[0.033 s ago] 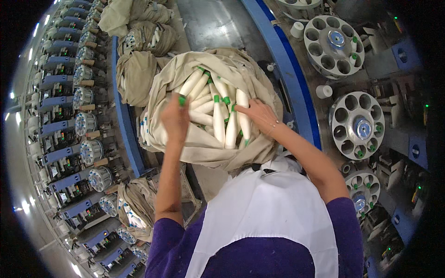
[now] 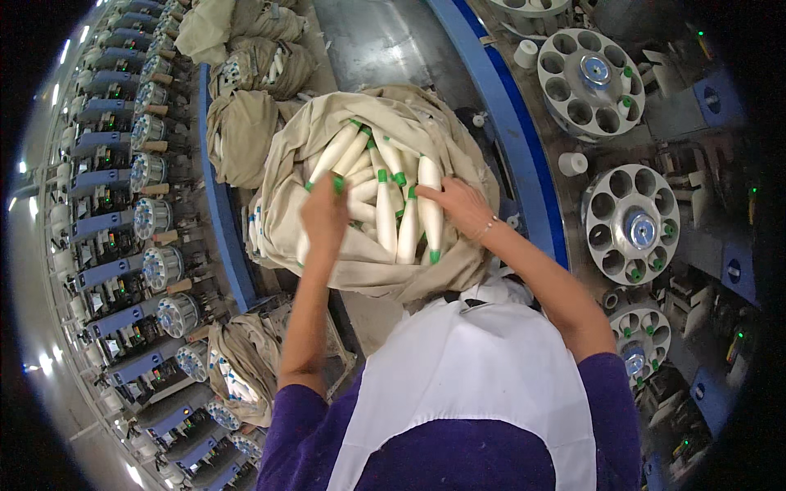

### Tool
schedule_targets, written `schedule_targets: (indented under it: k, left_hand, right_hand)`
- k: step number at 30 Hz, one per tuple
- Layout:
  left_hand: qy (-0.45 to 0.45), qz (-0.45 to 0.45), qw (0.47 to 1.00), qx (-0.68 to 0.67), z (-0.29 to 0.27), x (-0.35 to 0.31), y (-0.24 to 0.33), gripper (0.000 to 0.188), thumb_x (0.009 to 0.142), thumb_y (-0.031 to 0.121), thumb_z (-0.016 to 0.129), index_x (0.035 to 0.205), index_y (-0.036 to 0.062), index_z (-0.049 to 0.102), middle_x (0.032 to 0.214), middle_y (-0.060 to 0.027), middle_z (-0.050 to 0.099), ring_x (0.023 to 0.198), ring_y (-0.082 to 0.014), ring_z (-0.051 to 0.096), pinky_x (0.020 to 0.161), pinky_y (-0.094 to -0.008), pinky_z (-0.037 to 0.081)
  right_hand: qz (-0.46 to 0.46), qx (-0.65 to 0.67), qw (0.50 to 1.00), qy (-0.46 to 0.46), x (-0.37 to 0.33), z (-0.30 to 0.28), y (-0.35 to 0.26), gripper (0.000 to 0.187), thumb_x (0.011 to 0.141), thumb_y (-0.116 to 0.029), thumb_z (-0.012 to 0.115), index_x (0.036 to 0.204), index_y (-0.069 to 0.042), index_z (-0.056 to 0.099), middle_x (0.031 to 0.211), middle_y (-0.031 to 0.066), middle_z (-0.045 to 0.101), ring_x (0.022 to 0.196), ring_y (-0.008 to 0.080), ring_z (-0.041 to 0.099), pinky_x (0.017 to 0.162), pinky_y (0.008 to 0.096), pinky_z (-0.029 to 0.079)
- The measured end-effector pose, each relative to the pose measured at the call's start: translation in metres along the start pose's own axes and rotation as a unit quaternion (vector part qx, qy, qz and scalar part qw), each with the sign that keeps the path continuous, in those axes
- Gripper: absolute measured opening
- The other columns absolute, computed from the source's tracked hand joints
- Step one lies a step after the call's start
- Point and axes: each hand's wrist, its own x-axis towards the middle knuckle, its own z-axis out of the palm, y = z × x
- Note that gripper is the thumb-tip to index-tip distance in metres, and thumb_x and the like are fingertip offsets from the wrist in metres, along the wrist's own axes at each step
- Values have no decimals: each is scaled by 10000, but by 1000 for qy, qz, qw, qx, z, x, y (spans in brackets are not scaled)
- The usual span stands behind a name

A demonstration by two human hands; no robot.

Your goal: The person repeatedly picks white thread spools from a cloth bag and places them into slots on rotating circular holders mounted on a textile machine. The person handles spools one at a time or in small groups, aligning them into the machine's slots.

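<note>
Bobbins (image 2: pixel 385 214) are being handled inside the cloth sack (image 2: pixel 360 274): left hand (image 2: pixel 323 214) apparently gripping one, right hand (image 2: pixel 464 204) touching another, grip unclear; lifting calls for clearing neighbours.

The left hand (image 2: pixel 325 211), blurred, has shifted a little to the right and slightly down, left of the frame's centre, with its forearm swung rightward too. The held green tip (image 2: pixel 338 183) at its fingers has moved the same way. Just left of these fingers, another green tip (image 2: pixel 309 186) now shows. The right hand (image 2: pixel 463 206) has edged slightly right and down. Below it, near the frame's centre, a bobbin's green lower end (image 2: pixel 435 257) shows more fully.
</note>
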Motion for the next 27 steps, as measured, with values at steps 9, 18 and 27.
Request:
schedule_targets:
  k: [9, 18, 27]
  left_hand:
    - [-247, -76, 966, 26, 88, -51, 37, 364, 745, 155, 695, 1044, 22, 537, 851, -183, 648, 780, -343, 638, 625, -429, 515]
    - [-246, -411, 816, -323, -65, 7, -104, 375, 820, 201, 647, 1147, 28, 581, 965, -52, 612, 857, -171, 563, 749, -311, 464]
    - [-60, 238, 959, -141, -55, 87, -24, 384, 707, -121, 539, 1065, 9, 594, 1022, -139, 603, 1012, -314, 573, 991, -452, 424]
  right_hand:
    - [189, 592, 783, 1, -64, -54, 27, 461, 871, -79, 643, 1305, -104, 492, 1226, 20, 553, 1135, 151, 516, 887, 322, 475]
    - [390, 661, 571, 292, -178, -142, 103, 407, 919, -192, 587, 1256, -6, 456, 1201, 133, 554, 1095, 282, 577, 736, 388, 594]
    - [312, 577, 643, 394, -213, -203, 110, 492, 858, -74, 646, 1303, -31, 439, 1140, 127, 604, 1020, 240, 627, 728, 331, 569]
